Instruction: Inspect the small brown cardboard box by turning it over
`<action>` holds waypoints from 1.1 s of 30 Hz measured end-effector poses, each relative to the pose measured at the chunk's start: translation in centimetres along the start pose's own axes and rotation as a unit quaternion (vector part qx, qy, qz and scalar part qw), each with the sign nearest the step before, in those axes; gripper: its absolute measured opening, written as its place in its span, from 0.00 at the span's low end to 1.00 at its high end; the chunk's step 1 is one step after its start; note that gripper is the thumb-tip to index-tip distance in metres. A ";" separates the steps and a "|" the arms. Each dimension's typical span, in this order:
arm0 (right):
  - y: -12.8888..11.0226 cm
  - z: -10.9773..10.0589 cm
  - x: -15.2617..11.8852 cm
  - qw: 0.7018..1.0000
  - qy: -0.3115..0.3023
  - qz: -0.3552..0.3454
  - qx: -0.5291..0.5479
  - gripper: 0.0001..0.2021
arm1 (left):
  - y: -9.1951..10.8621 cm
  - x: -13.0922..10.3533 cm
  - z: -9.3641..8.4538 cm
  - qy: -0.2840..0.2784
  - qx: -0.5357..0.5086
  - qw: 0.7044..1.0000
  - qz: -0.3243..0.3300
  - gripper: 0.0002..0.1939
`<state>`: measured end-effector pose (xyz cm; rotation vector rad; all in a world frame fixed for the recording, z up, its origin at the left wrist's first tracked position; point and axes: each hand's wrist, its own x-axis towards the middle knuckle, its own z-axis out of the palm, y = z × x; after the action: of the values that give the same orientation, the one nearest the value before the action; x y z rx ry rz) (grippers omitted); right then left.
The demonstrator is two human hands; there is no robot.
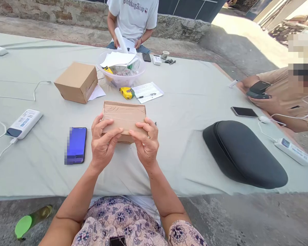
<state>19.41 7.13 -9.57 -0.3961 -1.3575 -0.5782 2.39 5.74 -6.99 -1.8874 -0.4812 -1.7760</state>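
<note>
A: Patterned shirt (123,218) was closest, then the big cloth-covered worktop (182,109). So where was the small cardboard box (125,112)?

B: Dead ahead, long side running left-right. Left hand (105,145) gripped its left end, right hand (145,143) its right, so neither was nearer tbh. Couldn't tell if it touched the worktop.

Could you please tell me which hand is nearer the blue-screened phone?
Left: the left hand is beside the phone; the right hand is farther right, at the right end of the held box.
</note>
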 end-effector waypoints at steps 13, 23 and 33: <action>3.2 -3.1 1.4 0.985 -0.152 0.049 0.067 0.28 | -0.9 0.8 -1.5 -0.066 -0.037 0.997 -0.011 0.10; 2.8 -3.8 0.9 0.975 -0.123 0.113 0.143 0.28 | -2.1 0.6 -2.7 -0.119 -0.112 0.983 -0.089 0.09; -0.4 -3.5 0.1 0.995 -0.018 0.085 0.043 0.18 | 0.5 -1.7 -2.2 0.018 -0.091 0.957 -0.274 0.23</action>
<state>21.94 4.78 -10.14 -0.4489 -1.3624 -0.3720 0.76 4.22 -8.69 -1.9659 -0.9268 -2.2663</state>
